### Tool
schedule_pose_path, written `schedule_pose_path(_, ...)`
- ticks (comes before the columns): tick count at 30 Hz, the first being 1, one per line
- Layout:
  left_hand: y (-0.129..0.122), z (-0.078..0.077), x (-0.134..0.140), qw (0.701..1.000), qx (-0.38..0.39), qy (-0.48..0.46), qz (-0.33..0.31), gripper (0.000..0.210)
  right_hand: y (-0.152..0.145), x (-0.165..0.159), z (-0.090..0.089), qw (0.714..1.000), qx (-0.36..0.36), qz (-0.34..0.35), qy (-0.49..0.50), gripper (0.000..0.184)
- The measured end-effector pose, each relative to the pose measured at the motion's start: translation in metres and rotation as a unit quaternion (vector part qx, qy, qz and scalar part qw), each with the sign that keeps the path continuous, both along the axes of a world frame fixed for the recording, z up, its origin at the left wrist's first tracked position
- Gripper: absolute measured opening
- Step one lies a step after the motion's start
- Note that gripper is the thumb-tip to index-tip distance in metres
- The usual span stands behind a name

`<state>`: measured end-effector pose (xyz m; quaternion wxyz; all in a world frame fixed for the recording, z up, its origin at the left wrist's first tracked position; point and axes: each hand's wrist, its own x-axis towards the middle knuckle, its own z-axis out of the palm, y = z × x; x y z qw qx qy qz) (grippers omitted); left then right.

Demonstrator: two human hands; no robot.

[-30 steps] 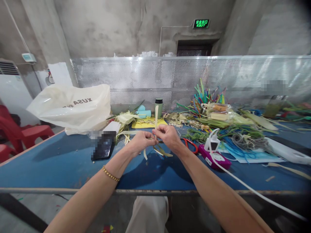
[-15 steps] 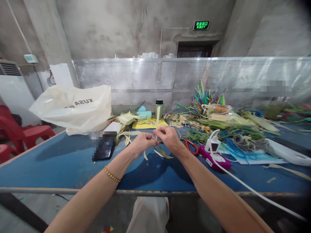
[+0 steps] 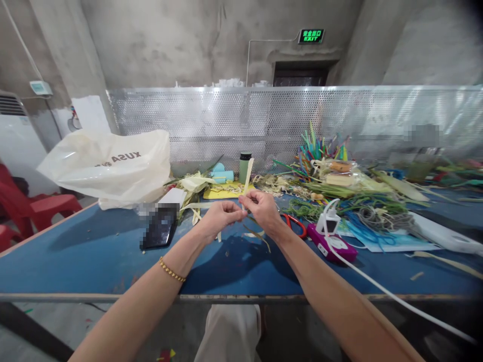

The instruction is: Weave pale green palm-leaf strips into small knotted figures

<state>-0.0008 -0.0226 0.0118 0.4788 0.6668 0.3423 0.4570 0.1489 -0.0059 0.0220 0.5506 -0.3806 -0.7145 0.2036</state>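
Both hands meet above the blue table (image 3: pixel 113 261), fingertips almost touching. My right hand (image 3: pixel 262 208) is closed in a pinch on a pale flat plant-fibre strip (image 3: pixel 249 176), whose free end stands up above the fingers. My left hand (image 3: pixel 222 218), with a gold bead bracelet (image 3: pixel 171 270) at the wrist, pinches the strips at the same spot from the left. Another pale strip (image 3: pixel 198 205) runs out leftward behind it. Thin olive-brown ends (image 3: pixel 264 239) dangle below the right hand. The fingers hide where the strips cross.
A phone (image 3: pixel 161 226) and a white plastic bag (image 3: pixel 109 166) lie left. Red-handled scissors (image 3: pixel 296 226), a purple power strip (image 3: pixel 332 244) with a white cable, and tangled cords (image 3: pixel 385 218) are to the right. A green bottle (image 3: pixel 244 168) stands behind the hands.
The upright strip now leans slightly right, and the hanging ends have shifted. Both hands stay pinched together; the whole view has moved a little.
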Motion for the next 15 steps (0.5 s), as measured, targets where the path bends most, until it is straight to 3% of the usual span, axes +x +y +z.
schedule_pose_path(7, -0.0067, 0.0049, 0.0059, 1.000, 0.003, 0.009, 0.021, 0.022, -0.0001, -0.0020, -0.0025, 1.000, -0.006, -0.015, -0.020, 0.028)
schedule_pose_path(15, -0.0039, 0.0000, 0.0049, 1.000, 0.011, 0.019, -0.004, 0.020, -0.0038, -0.0037, -0.0017, 0.999, -0.016, -0.014, -0.025, 0.028)
